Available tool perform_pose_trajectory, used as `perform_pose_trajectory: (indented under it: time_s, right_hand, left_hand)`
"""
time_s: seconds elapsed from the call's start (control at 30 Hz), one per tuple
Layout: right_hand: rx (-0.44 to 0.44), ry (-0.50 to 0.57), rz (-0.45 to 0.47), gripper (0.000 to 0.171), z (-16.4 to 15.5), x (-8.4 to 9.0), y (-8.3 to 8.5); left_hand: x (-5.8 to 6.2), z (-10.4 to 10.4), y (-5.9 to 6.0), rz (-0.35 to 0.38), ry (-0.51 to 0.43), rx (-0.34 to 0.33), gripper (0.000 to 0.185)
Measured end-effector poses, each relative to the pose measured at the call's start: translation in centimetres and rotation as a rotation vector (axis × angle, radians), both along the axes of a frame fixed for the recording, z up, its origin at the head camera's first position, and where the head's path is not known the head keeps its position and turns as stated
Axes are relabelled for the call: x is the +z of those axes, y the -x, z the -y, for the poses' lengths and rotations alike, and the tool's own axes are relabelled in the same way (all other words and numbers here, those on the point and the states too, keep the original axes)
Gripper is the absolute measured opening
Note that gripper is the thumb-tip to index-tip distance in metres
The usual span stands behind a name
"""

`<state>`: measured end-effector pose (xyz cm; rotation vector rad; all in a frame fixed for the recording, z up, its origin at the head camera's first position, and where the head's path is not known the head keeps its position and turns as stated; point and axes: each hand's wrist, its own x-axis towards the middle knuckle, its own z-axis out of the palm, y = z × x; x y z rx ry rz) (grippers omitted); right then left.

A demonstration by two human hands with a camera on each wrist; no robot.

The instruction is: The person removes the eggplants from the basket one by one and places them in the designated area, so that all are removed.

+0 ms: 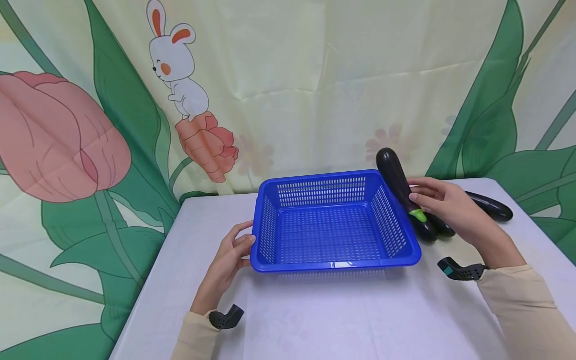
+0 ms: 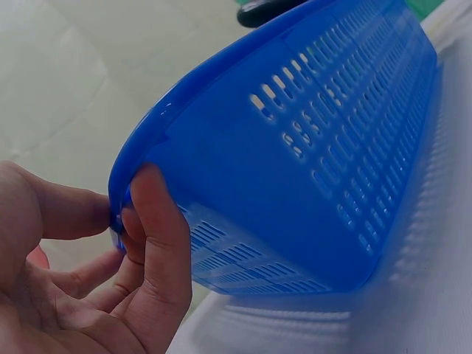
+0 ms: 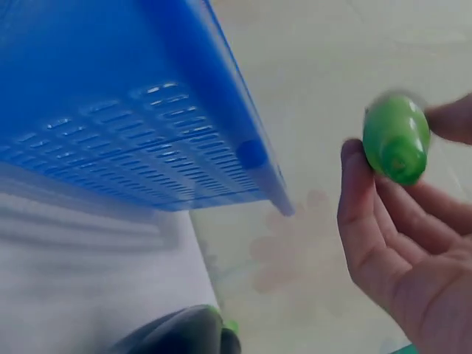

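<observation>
My left hand [image 1: 226, 265] pinches the left rim of a blue plastic basket [image 1: 306, 266], thumb and fingers on either side of the edge in the left wrist view. My right hand [image 1: 452, 210] holds a dark purple eggplant [image 1: 392, 172] between thumb and fingers, up by the basket's right rim. This eggplant slants, its rounded end up and away, its green cap [image 3: 398, 140] facing the right wrist camera. Below it, two more eggplants lie on the table beside the basket, a nearer eggplant [image 1: 424, 231] and a partly hidden eggplant [image 1: 442, 225].
Another eggplant [image 1: 492, 207] lies farther right on the white table [image 1: 315, 315], partly behind the right hand. Behind the table hangs a printed curtain [image 1: 288, 100] with a rabbit and tulips. Both wrists wear black camera mounts.
</observation>
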<state>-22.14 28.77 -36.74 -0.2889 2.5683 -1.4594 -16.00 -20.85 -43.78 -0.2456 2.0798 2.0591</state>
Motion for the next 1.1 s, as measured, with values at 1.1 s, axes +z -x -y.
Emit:
perform_pose_trajectory:
  time_s: [1.1]
  right_hand:
    - [-0.261, -0.171, -0.043, 0.053, 1.1, -6.6, -1.3]
  left_hand:
    - [-0.1, -0.1, 0.1, 0.009, 0.023, 0.007, 0.050]
